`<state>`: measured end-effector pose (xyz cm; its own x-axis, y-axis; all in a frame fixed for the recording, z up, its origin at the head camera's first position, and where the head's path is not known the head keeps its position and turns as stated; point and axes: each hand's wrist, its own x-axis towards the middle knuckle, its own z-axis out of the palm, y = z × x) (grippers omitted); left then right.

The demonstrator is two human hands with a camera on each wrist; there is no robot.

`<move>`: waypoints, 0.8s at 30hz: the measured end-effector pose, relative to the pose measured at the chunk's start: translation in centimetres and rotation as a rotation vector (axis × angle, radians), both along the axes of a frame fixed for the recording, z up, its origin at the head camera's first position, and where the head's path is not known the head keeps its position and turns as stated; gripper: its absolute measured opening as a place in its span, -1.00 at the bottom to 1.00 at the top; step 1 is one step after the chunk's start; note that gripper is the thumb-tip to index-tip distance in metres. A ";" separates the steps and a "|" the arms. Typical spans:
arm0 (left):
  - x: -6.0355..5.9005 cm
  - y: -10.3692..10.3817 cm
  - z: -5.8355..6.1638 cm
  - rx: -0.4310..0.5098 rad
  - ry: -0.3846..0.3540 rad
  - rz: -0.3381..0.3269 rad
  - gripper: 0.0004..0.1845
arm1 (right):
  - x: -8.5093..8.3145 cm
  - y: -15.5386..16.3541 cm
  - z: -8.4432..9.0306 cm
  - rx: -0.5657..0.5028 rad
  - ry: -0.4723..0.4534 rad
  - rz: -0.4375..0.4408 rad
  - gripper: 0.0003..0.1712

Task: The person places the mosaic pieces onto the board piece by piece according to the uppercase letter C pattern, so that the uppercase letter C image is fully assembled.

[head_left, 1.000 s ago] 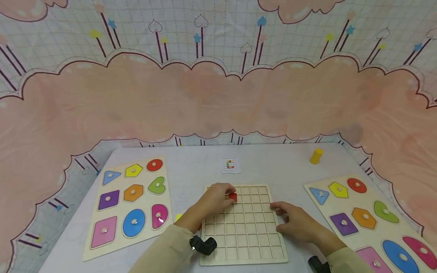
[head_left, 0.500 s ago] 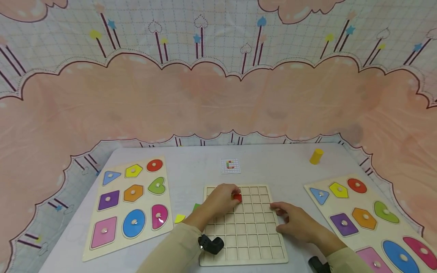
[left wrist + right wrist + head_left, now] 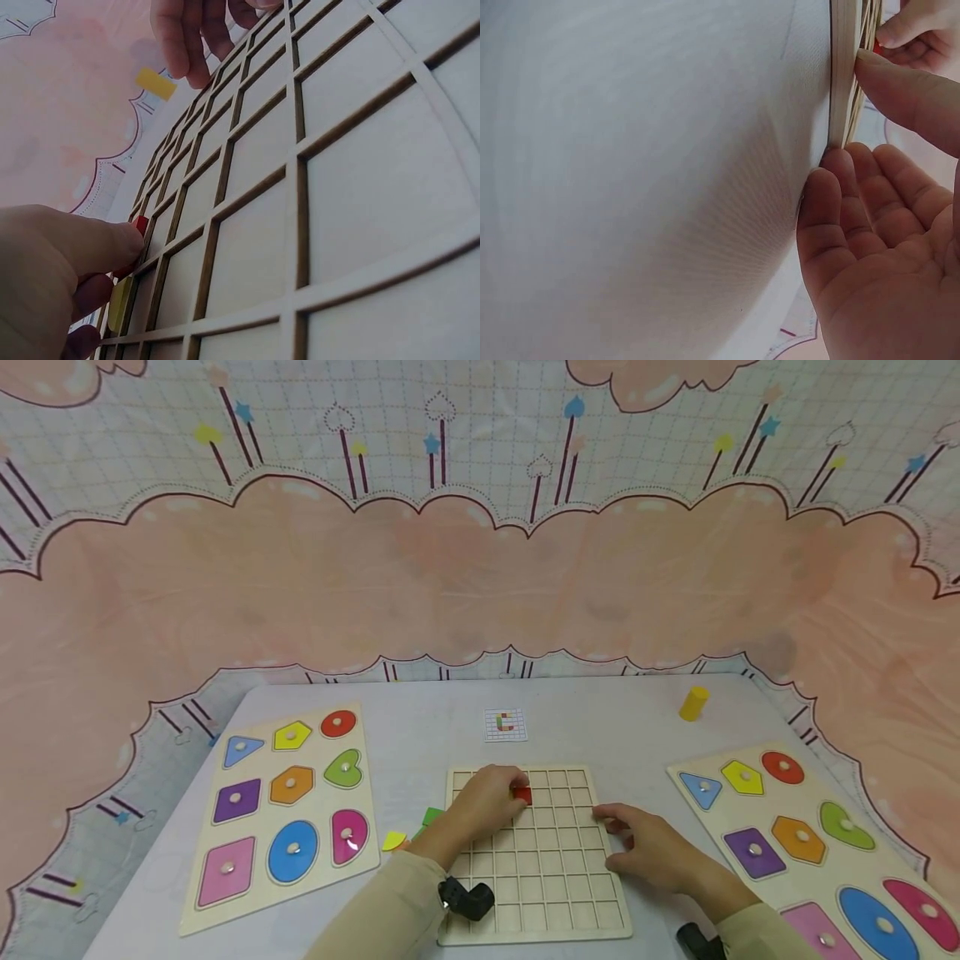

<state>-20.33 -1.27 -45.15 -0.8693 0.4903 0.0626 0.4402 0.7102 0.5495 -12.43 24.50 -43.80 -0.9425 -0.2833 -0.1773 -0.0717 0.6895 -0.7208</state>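
Note:
My left hand (image 3: 487, 802) is over the upper part of a wooden grid board (image 3: 551, 889). Thumb and fingers pinch a small red square block (image 3: 522, 795) at one of the cells. In the left wrist view the thumb lies against the red block (image 3: 141, 225), and a yellow block (image 3: 118, 304) sits in the grid just below it. My right hand (image 3: 652, 847) is at the board's right edge. The right wrist view has the thumb touching the board's edge (image 3: 844, 75), the other fingers loosely bent beside it.
Left of the board lie loose yellow (image 3: 394, 841) and green (image 3: 432, 816) pieces, partly behind the left forearm. A patterned card (image 3: 506, 725) lies beyond the board. Knobbed shape puzzles flank it on the left (image 3: 300, 827) and right (image 3: 757, 810). A yellow cylinder (image 3: 694, 702) stands back right.
My left hand has shifted slightly right across the board with the red block, then stayed there. Loose pieces left of the board show more now. My right hand keeps its place.

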 end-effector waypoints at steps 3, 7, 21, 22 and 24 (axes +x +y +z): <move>0.1 0.0 0.1 -0.002 -0.002 0.002 -0.77 | 0.0 0.0 0.0 0.008 0.004 0.005 -0.25; 0.1 0.0 0.3 0.004 -0.004 0.005 -0.77 | 0.0 -0.1 0.0 0.019 0.003 0.000 -0.24; 0.2 -0.2 0.4 0.010 -0.030 0.012 -0.74 | -0.1 -0.2 0.0 0.068 -0.023 0.017 -0.17; 0.2 -0.2 0.4 0.012 -0.031 0.011 -0.74 | -0.1 -0.2 0.0 0.076 -0.019 0.027 -0.17; 0.2 -0.3 0.3 0.018 -0.035 0.009 -0.73 | -0.1 -0.2 0.1 0.088 -0.013 0.046 -0.19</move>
<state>-20.14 -1.56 -44.88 -0.8757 0.4812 0.0405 0.4136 0.7042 0.5771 -12.49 24.27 -43.71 -0.9263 -0.3092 -0.2154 -0.0958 0.7462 -0.6588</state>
